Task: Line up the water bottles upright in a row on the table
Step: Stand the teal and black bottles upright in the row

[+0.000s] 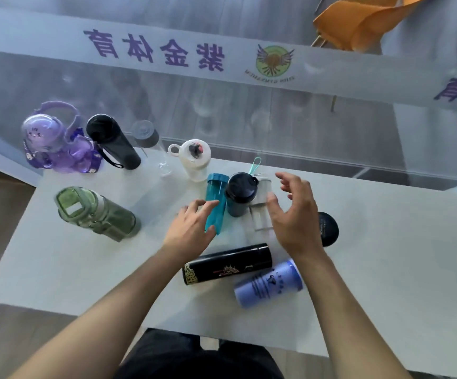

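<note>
Standing between open hands point(245, 217): teal bottle point(216, 203)

1. Both forearms bare, entering from 6 o'clock and angled toward 12 o'clock, converging slightly.
2. Left hand point(191, 228) palm down, wrist straight, fingers loosely spread and pointing toward 1 o'clock; index finger stretched furthest; holding nothing.
3. Right hand point(294, 214) at 3 o'clock of the left, well apart from it, palm turned toward 9 o'clock.
4. Right fingers curled into an open claw, thumb lowest, gripping nothing.
</note>
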